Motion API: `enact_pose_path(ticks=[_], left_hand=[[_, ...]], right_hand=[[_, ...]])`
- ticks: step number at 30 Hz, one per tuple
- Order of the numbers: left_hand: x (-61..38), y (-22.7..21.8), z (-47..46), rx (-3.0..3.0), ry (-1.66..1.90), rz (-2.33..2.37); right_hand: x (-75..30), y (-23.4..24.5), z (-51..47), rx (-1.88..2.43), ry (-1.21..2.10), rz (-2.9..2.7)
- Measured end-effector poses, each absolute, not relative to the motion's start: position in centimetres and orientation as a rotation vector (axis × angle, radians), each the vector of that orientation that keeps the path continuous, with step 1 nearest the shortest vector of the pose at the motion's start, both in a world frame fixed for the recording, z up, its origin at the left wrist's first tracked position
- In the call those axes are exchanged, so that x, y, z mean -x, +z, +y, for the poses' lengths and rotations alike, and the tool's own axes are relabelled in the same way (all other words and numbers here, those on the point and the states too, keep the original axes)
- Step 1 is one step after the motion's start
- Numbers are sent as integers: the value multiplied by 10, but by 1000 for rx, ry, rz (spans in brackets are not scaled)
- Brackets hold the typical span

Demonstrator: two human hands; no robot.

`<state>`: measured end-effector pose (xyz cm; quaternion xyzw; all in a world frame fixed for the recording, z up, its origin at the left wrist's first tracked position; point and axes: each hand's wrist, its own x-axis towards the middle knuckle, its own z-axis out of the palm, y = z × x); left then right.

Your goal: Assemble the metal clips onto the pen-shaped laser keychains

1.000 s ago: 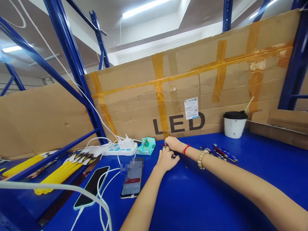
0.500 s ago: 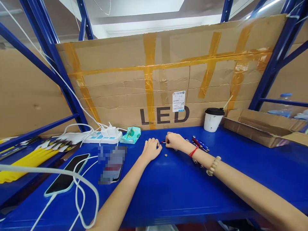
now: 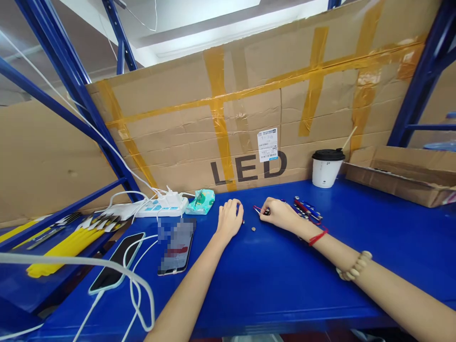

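Note:
My right hand [image 3: 280,214] is closed in a pinch just above the blue tabletop. A thin red-and-silver piece [image 3: 257,209] sticks out of its fingertips toward the left; most of it is hidden by the fingers. My left hand [image 3: 230,218] rests on the table with its fingers loosely bent and apart, and I see nothing held in it. A tiny round object [image 3: 243,222] lies beside it, and a small metallic disc [image 3: 253,229] lies on the tabletop between the hands. Behind my right wrist is a pile of slim red, blue and silver pieces [image 3: 307,209].
Left of my hands are two phones [image 3: 178,254] [image 3: 117,263] with white cables, a power strip [image 3: 162,207] and a teal packet [image 3: 201,202]. A lidded cup [image 3: 326,171] and an open cardboard box [image 3: 402,183] stand right. Taped cardboard [image 3: 171,142] rises behind.
My right hand has drawn away to the right from my left hand, the red-and-silver piece still in its fingers. The tiny object beside my left hand now shows. The camera view has shifted and tilted.

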<state>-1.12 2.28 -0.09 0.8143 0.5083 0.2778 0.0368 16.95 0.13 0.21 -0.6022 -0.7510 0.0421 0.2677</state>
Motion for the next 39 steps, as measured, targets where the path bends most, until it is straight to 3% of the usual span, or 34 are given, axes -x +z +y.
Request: enact_pose_path(ticks=[19,39], left_hand=[[11,0,19,-2624,910,1262],[6,-4,20,-2697,1295,1182]], right_hand=[[-157,6,-8,1386,82,-1980],[-155,-4,-3,1214,124,-1915]])
